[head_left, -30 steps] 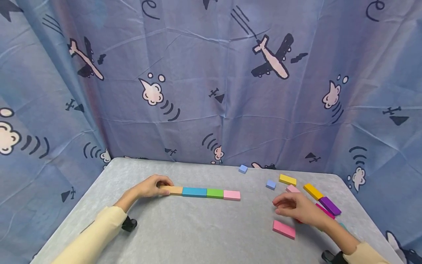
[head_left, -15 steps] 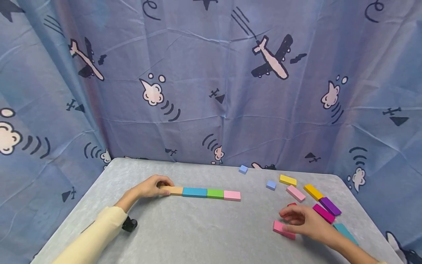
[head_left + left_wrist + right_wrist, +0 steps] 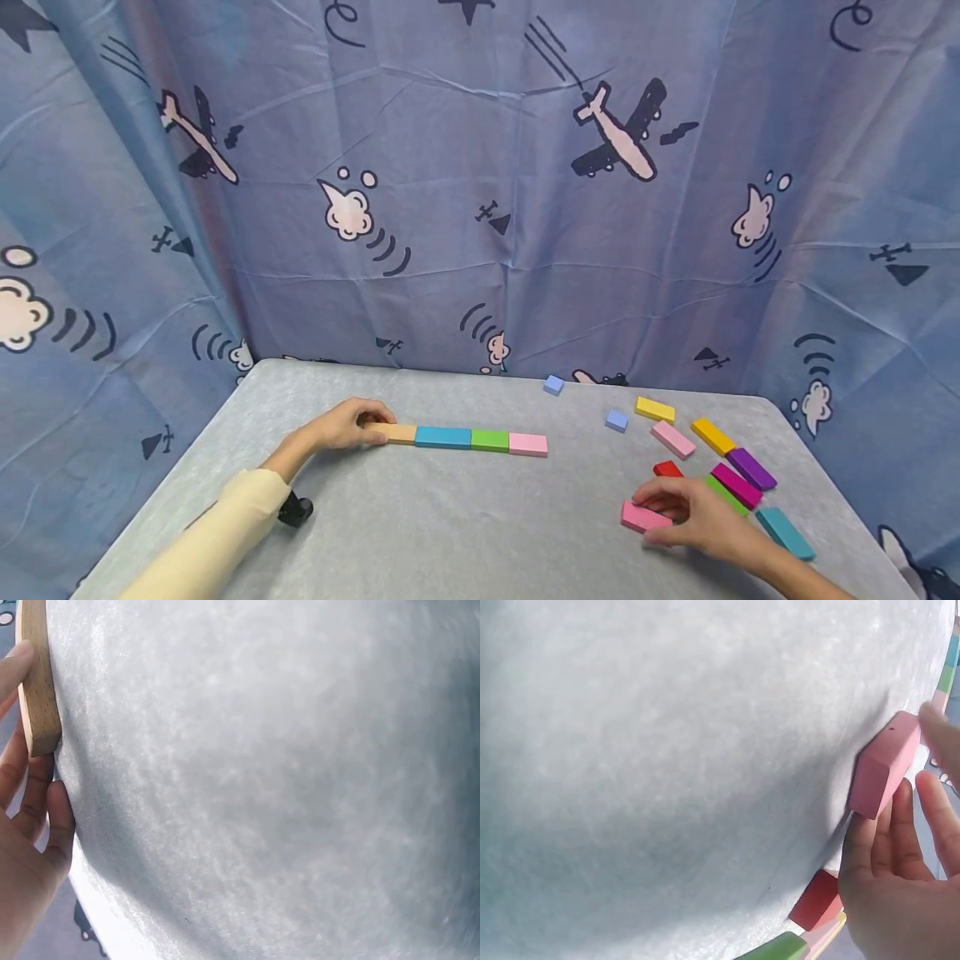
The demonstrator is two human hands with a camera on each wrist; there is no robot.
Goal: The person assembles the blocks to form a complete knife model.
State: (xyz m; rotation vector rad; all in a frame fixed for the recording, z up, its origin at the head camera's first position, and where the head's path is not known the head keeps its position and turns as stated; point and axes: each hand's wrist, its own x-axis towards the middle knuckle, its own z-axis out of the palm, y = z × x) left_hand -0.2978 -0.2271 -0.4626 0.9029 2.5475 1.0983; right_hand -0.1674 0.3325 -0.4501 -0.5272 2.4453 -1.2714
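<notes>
My left hand (image 3: pixel 350 423) holds the left end of a plain wooden block (image 3: pixel 401 434) between thumb and fingers; the same wooden block (image 3: pixel 39 690) shows at the left wrist view's edge. Joined end to end with it in a straight row are a blue block (image 3: pixel 443 437), a green block (image 3: pixel 490 441) and a pale pink block (image 3: pixel 528 444). On the right, my right hand (image 3: pixel 701 517) has thumb and fingers around a darker pink block (image 3: pixel 643 517), seen from its end as a pink block (image 3: pixel 889 761) in the right wrist view.
Around my right hand lie a red block (image 3: pixel 667 469), another green block (image 3: pixel 726 497), a magenta block (image 3: pixel 737 486) and a teal block (image 3: pixel 785 533). Farther back are purple (image 3: pixel 752 468), yellow, pink and small light-blue blocks (image 3: pixel 617 421). A patterned curtain (image 3: pixel 480 208) hangs behind the table.
My right hand has moved toward me from above the loose blocks and closed around the darker pink block. My left hand and the row stay where they were.
</notes>
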